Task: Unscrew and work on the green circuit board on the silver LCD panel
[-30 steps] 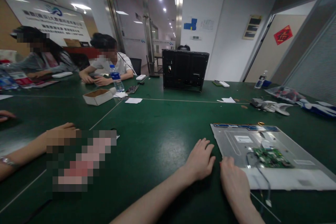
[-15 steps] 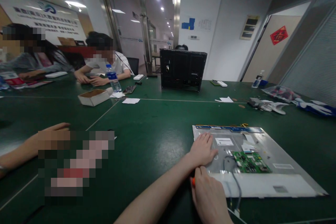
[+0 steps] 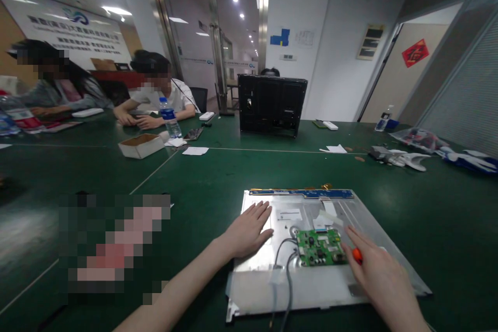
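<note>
A silver display panel (image 3: 369, 218) lies back side up on the green table in front of me. My left hand (image 3: 249, 231) rests flat with fingers spread on the panel's left part. Over the panel's right part, my right hand (image 3: 377, 270) is closed around a tool, of which only an orange handle end (image 3: 357, 255) shows. Its fingertips are beside the green circuit board (image 3: 321, 246) fixed near the panel's middle. Grey cables (image 3: 288, 280) run from the board's left side over the near edge. A blue circuit strip (image 3: 303, 194) lines the far edge.
A black monitor housing (image 3: 272, 104) stands across the table (image 3: 218, 181). Further left are an open white box (image 3: 142, 146), a water bottle (image 3: 170, 118) and two seated people. Paper scraps (image 3: 334, 149) and a plastic bag (image 3: 418, 139) lie at the far right.
The panel has shifted left and turned slightly, with my left hand on it. My right hand has moved from the panel's left edge to its right part, still holding the orange-handled tool.
</note>
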### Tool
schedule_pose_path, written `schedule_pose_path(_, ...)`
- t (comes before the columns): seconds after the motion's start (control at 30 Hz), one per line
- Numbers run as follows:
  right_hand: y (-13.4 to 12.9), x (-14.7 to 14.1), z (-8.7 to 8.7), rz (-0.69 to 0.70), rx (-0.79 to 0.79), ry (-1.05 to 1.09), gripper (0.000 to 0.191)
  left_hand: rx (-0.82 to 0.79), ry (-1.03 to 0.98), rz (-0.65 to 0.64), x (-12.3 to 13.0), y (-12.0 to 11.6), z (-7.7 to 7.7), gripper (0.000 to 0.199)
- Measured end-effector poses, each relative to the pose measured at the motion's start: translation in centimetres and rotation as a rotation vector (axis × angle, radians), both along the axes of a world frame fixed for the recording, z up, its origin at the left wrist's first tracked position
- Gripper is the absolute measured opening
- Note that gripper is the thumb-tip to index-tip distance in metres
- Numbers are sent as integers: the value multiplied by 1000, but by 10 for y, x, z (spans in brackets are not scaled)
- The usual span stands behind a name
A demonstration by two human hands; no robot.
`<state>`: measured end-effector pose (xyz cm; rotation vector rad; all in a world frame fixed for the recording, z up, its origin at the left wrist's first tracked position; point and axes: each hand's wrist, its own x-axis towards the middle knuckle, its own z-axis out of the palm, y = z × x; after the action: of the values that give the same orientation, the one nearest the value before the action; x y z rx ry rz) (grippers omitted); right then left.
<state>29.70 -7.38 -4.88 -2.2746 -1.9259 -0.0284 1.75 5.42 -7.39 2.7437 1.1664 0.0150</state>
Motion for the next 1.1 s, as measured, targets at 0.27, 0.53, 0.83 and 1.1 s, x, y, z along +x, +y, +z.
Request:
schedule_pose_path(0.27, 12, 18, -30, -5, -87, 25, 49, 51, -62, 58, -91, 1, -2, 62)
schedule_pose_path(0.53, 9, -6, -54, 148, -187, 89, 49, 145, 97, 299, -95, -7, 2, 56)
schedule_pose_path(0.83, 29, -35, -26, 353, -221, 161, 45, 62, 123, 403, -73, 4, 32, 33)
schedule_pose_path(1.1, 70, -37, -9, 589, -258, 233, 20, -322, -111, 227, -87, 32, 50, 23)
